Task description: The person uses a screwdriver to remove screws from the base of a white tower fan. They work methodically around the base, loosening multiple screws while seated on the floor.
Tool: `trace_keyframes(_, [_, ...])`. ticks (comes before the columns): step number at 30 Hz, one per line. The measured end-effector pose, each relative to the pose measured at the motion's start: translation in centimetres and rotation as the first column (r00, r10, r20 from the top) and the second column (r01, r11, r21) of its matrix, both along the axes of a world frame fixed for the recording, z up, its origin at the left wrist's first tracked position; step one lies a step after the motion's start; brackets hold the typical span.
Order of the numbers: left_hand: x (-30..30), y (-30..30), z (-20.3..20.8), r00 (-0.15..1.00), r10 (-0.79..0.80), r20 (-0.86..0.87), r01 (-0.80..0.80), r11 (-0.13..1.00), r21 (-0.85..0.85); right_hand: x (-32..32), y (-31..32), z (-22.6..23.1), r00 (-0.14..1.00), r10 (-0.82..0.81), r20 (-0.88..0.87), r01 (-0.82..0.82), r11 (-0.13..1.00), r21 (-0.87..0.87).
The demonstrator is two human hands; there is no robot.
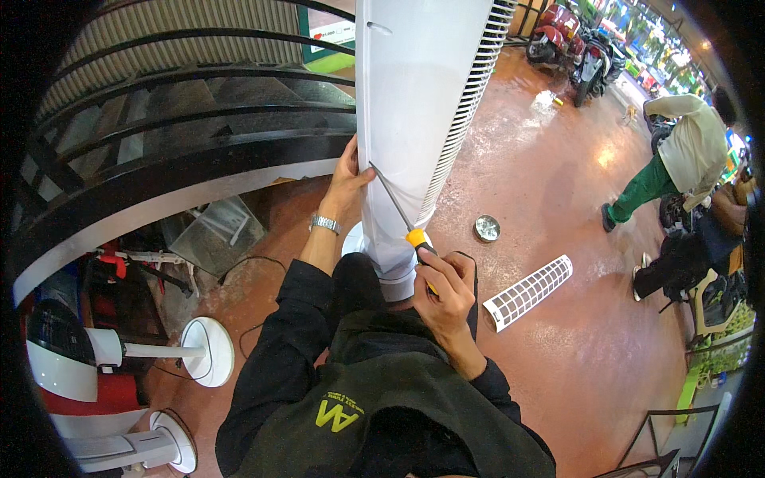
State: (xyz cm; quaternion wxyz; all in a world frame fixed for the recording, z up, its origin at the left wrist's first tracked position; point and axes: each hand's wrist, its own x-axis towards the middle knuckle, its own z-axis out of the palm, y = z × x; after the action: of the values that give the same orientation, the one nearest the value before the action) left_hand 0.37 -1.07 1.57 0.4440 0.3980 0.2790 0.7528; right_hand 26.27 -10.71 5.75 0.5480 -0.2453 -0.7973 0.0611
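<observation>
A tall white tower fan [414,95] with a slatted grille along its right side stands upright between my knees. My left hand [348,173] lies against the fan's left edge, thumb on the front and fingers round the side; a metal watch is on that wrist. In my right hand [446,291] is a screwdriver [415,237] with a yellow and black handle, my fingers wrapped round it. Its long shaft slants up and left, and the tip meets the fan's left edge beside my left thumb. Any screw at the tip is too small to make out.
On the reddish floor to the right lie a round metal dish [487,229] and a white grid panel [527,293]. White pedestal fans [209,352] stand at left, below a black-railed staircase [183,151]. Two people [677,151] and parked motorcycles [574,48] are farther right.
</observation>
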Motion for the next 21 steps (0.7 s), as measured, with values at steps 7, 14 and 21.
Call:
trace_keyframes(7, [0.1, -0.2, 0.2, 1.000, -0.001, 0.009, 0.001, 1.000, -0.014, 0.7, -0.4, 0.1, 1.000, 0.005, 0.004, -0.005, 1.000, -0.019])
trace_keyframes(14, [0.2, 0.2, -0.6, 0.992, 0.120, -0.035, -0.120, 0.993, 0.011, 0.9, -0.3, 0.0, 1.000, 0.001, -0.019, -0.001, 1.000, -0.005])
trace_keyframes(21, [2.3, -0.6, -4.0, 0.538, 0.758, -0.370, -0.716, 0.642, 0.273, 1.3, 0.2, -0.1, 0.999, 0.027, -0.046, -0.027, 1.000, -0.005])
